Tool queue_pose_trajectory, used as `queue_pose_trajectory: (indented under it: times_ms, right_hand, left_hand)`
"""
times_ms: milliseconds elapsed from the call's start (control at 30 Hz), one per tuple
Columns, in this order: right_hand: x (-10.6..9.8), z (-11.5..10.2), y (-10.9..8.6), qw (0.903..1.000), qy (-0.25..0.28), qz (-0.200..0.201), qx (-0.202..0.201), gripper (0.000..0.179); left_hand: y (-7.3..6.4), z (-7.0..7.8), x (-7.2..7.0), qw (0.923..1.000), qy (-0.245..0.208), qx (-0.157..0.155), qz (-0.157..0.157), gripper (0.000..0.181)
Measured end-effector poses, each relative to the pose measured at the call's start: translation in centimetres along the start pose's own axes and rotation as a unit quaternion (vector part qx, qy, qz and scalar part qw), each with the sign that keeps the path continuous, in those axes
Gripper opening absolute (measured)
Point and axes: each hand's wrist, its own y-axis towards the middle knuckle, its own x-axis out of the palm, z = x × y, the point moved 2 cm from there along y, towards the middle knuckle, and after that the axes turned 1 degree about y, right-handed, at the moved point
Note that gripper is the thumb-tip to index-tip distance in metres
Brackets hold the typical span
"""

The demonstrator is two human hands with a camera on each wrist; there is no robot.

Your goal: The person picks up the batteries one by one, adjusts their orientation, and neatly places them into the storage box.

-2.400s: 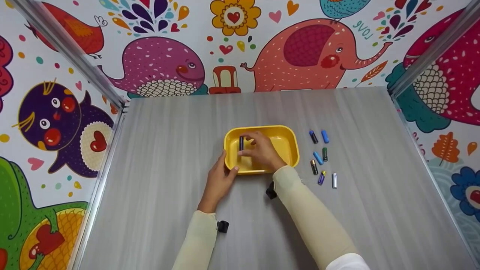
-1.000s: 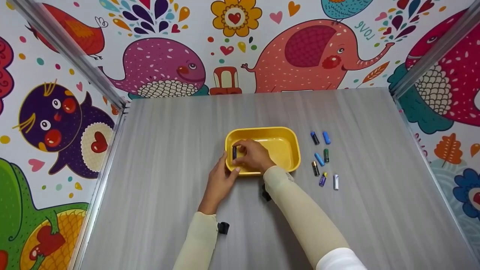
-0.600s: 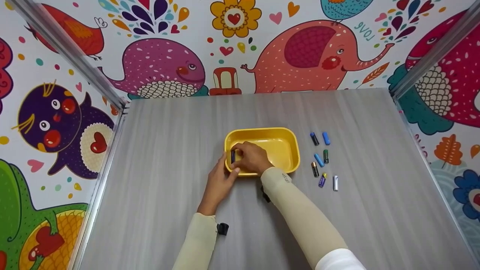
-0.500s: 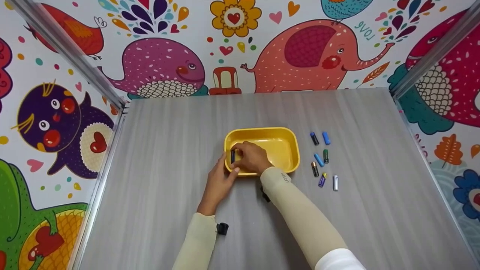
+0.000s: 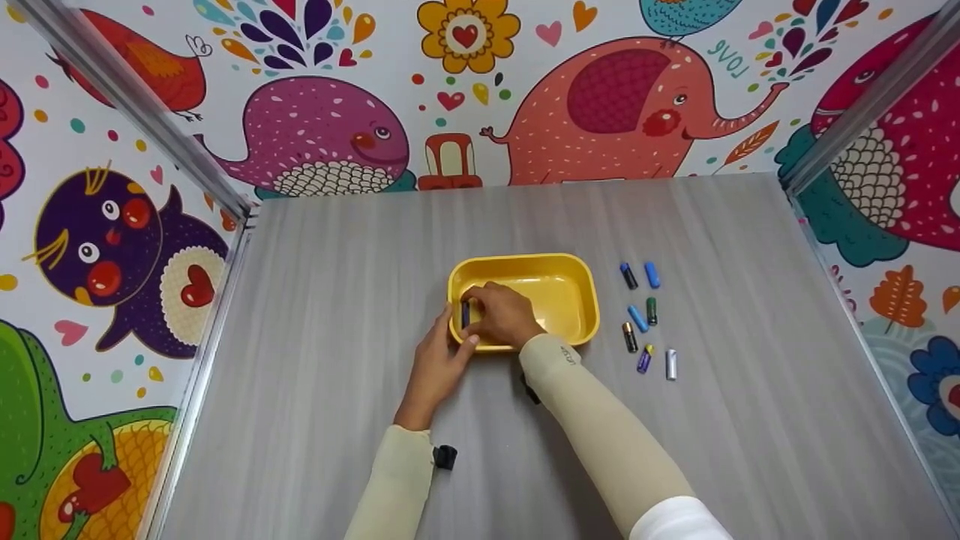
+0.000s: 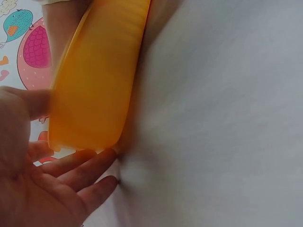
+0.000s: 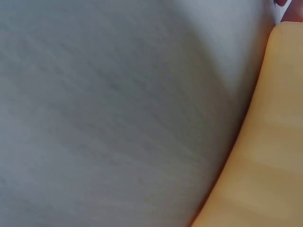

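Observation:
A yellow plastic tray (image 5: 570, 300) sits on the grey table. At its near left corner my left hand (image 5: 439, 367) holds the wall, thumb at the front rim and fingers along the left side. In the left wrist view those fingers (image 6: 87, 175) touch the outside of the tray wall (image 6: 94, 80). Inside the tray my right hand (image 5: 504, 316) pinches a dark battery (image 5: 466, 314) by its two ends, thumb at the near end. The battery lies lengthwise close along the left wall. The right wrist view shows mainly the tray's outer wall (image 7: 265, 151) and table.
Right of the tray lie several loose batteries, among them a blue one (image 5: 652, 274), a green one (image 5: 651, 310), a black and copper one (image 5: 629, 337) and a silver one (image 5: 671, 364). Patterned walls (image 5: 330, 135) border the grey table (image 5: 337, 300) at the back and sides.
Since the earliest frame, my right hand has moved the dark battery left and toward me, against the tray's left wall. Over the last half second hardly anything moves. My left hand stays put.

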Motion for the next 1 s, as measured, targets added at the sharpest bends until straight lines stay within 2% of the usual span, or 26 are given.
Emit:
queue_pose_trajectory:
  times_ms: [200,400,567,733,867,1000]
  right_hand:
    - [-0.1,0.0,0.0,1.0,-0.005,0.002,-0.001,0.059]
    - [-0.2,0.0,0.0,0.9993,0.023,-0.007,0.03,0.065]
    - [-0.6,-0.1,0.0,0.9947,0.084,-0.028,0.053,0.071]
    - [-1.7,0.0,-0.1,0.9831,0.171,-0.039,0.051,0.073]
    - [-2.7,0.1,-0.4,0.9785,0.2,-0.033,0.039,0.071]
    - [-4.0,0.5,-1.1,0.9748,0.221,-0.008,0.026,0.065]
  left_hand:
    - [-0.1,0.1,-0.1,0.9999,0.002,0.01,0.002,0.081]
    - [0.0,0.1,-0.1,1.0,0.006,0.004,-0.002,0.082]
    - [0.0,0.0,-0.1,1.0,0.008,0.001,-0.002,0.081]
    - [0.1,0.2,0.0,0.9996,0.013,-0.023,-0.01,0.08]
    - [0.1,0.2,0.0,0.9991,0.013,-0.038,-0.014,0.079]
    - [0.0,0.2,-0.1,0.9993,0.011,-0.033,-0.011,0.078]
